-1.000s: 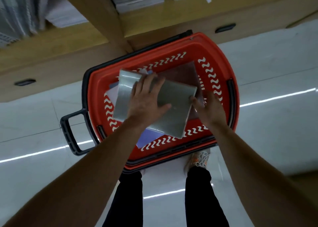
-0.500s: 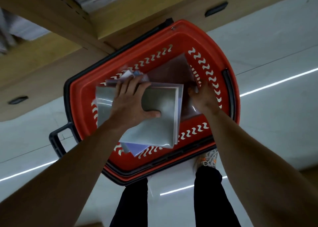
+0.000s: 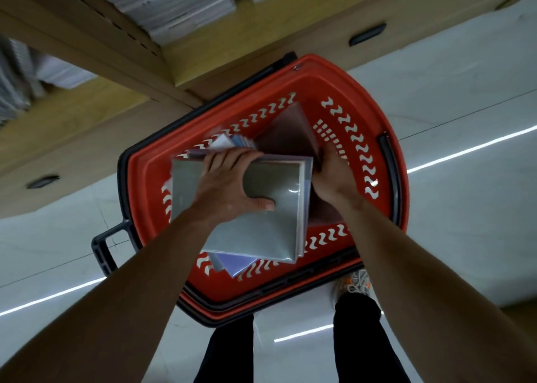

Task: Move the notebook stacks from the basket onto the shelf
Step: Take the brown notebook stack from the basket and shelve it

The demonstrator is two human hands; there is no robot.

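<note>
– While you lean over the red basket (image 3: 139,185), which stands on the pale floor (image 3: 465,223) close against the wooden shelf (image 3: 261,34), your left hand (image 3: 229,185) lies on top of the grey notebook stack (image 3: 279,196).

– Yes, and its fingers (image 3: 229,159) are curled over the far edge of that stack, with your thumb pressed flat on the glossy cover. You grip it from above.

– Your right hand (image 3: 331,173) sits at the stack's right edge, touching it.

– Its fingers go down out of sight between the grey stack and the dark maroon notebook (image 3: 290,132) beside it. I cannot tell whether they are clamped on anything or spread apart.

– The grey stack is inside the basket's rim, towards your left. Whether it rests on what is under it or hangs just above, I cannot tell.

– Under its near edge a purple notebook (image 3: 235,263) pokes out one corner.

– Just beyond your left fingers, some small blue and white notebooks (image 3: 232,143) show near the basket's far wall, too blurred to count.

– Up on the shelf, pale notebook stacks (image 3: 174,2) lie side by side, well apart from the one you hold.

– A black pull handle (image 3: 98,252) juts from the basket's left end, and your shoe (image 3: 356,284) shows just beside the near rim, on your right.
</note>
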